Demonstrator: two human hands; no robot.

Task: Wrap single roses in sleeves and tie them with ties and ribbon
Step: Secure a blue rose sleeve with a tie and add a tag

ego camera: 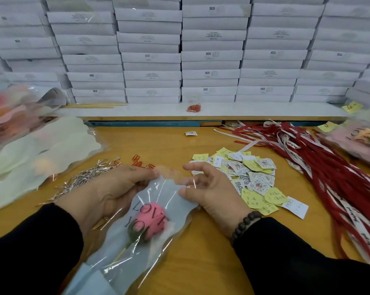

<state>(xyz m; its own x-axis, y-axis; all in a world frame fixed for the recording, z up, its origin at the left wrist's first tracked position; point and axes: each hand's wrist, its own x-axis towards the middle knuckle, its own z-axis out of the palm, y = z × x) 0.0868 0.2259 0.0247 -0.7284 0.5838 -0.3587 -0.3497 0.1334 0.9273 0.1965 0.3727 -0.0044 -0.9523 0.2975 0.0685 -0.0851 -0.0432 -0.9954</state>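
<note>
A pink rose (151,220) with a green stem lies inside a pale blue and clear sleeve (169,199) printed "LOVE YOU", near the front of the wooden table (201,262). My left hand (109,192) grips the sleeve's upper left edge, thumb on top. My right hand (211,188) touches the sleeve's upper right edge with its thumb, the fingers loosely spread above it. Silver twist ties (81,179) lie in a heap just left of my left hand. Red and white ribbons (328,173) spread across the right of the table.
Pale green empty sleeves (41,152) are stacked at the left, with wrapped roses (7,116) behind them. Yellow and white paper tags (250,177) are piled right of my right hand. More wrapped roses (363,137) lie far right. White boxes (179,50) wall the back.
</note>
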